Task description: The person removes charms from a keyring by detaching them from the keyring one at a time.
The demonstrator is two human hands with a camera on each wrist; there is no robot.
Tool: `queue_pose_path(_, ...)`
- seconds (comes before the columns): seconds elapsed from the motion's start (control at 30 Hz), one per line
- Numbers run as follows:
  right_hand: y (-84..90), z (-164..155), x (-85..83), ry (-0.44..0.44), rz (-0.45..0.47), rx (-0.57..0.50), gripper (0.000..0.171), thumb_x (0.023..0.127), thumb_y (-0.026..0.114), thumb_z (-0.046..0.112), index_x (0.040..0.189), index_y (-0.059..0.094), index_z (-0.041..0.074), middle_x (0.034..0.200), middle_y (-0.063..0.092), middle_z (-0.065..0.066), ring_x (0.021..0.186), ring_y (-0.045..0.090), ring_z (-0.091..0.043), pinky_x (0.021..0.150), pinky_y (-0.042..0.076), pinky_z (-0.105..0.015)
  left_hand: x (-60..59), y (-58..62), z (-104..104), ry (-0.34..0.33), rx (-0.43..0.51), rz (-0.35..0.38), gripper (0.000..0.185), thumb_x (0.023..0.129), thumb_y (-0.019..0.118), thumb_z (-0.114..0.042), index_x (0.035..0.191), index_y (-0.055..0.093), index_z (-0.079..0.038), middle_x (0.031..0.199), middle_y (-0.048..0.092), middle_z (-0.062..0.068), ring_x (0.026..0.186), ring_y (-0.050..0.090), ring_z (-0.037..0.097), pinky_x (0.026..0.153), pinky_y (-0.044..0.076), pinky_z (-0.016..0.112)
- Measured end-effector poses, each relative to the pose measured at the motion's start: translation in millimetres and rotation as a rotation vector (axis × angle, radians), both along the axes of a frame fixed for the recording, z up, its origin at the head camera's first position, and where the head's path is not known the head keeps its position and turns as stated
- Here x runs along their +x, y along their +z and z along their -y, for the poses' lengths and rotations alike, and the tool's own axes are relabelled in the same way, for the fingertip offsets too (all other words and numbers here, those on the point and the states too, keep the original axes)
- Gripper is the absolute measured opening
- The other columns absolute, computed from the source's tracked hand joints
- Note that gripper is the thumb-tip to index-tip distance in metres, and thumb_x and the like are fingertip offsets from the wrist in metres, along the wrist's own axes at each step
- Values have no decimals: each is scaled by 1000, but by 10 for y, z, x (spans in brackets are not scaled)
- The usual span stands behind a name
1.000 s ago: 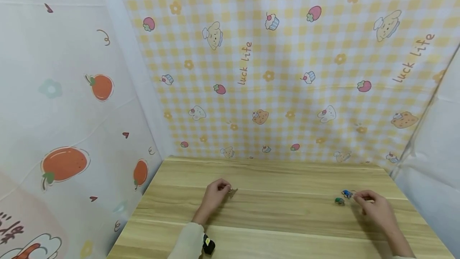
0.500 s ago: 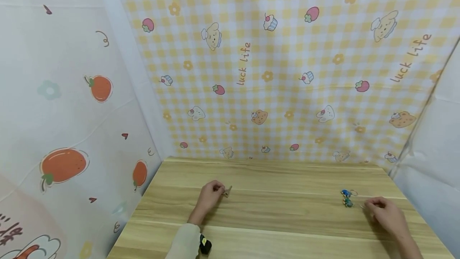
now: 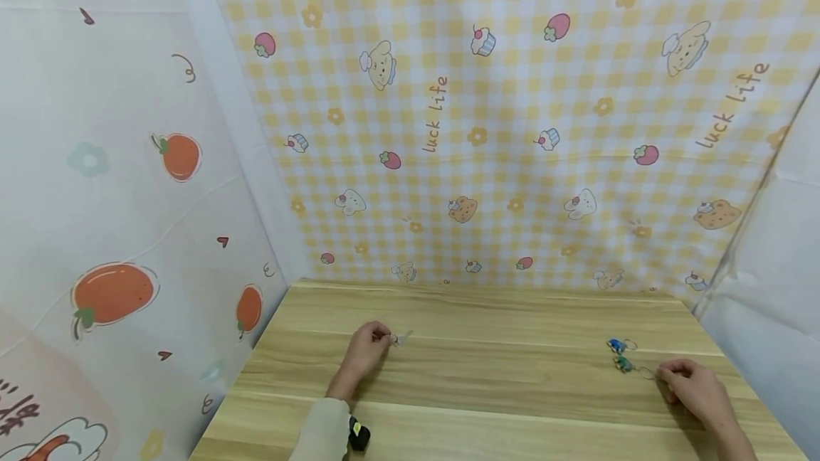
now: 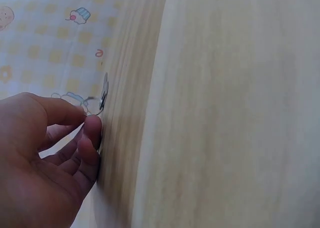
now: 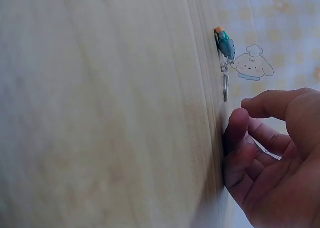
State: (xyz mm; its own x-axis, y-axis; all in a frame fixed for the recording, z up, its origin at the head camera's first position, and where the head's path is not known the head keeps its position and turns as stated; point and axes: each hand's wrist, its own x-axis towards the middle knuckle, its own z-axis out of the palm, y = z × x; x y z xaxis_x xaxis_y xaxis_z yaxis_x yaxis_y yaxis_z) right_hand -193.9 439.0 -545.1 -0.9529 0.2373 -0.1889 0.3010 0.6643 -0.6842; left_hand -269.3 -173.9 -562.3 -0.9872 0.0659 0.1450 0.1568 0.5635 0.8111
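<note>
My left hand (image 3: 366,353) pinches a thin metal ring between thumb and forefinger at the left of the table. From that ring hang silver keys (image 4: 104,92), close to the tabletop. On the right lies a green figure keychain (image 3: 622,363) with an orange end, its metal ring (image 5: 225,86) toward my right hand. The right hand (image 3: 695,386) is just beside this ring, thumb and forefinger slightly parted and other fingers loosely curled, holding nothing visible. Right behind the green one lies a blue figure keychain (image 3: 616,345) with its own ring.
The wooden table (image 3: 487,375) runs back to a yellow checked cloth (image 3: 487,183). White cloth walls stand at the left (image 3: 141,219) and right (image 3: 769,290). A black device (image 3: 360,435) sits on the left wrist.
The right hand has drawn the green keychain into place before the blue one, then let go and moved slightly off. The left hand has moved left with the keys.
</note>
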Motion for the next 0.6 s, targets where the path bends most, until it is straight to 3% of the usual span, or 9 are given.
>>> queue_pose_path(0.17, 3, -12, 3, 0, 8, -9, 55, 107, 54, 32, 132, 58, -16, 74, 70, -1, 67, 65, -19, 57, 52, -34, -11, -17, 28, 29, 12, -2, 9, 99, 67, 2, 106, 71, 4, 100, 70, 14, 87, 61, 18, 72, 51, 26)
queue_pose_path(0.6, 76, 37, -16, -3, -3, -25, 57, 108, 52, 33, 135, 53, -17, 84, 71, -3, 71, 67, -17, 58, 53, -33, 1, 42, 58, 13, 49, 42, 12, 102, 63, -3, 110, 71, 3, 98, 69, 12, 82, 59, 15, 68, 49, 25)
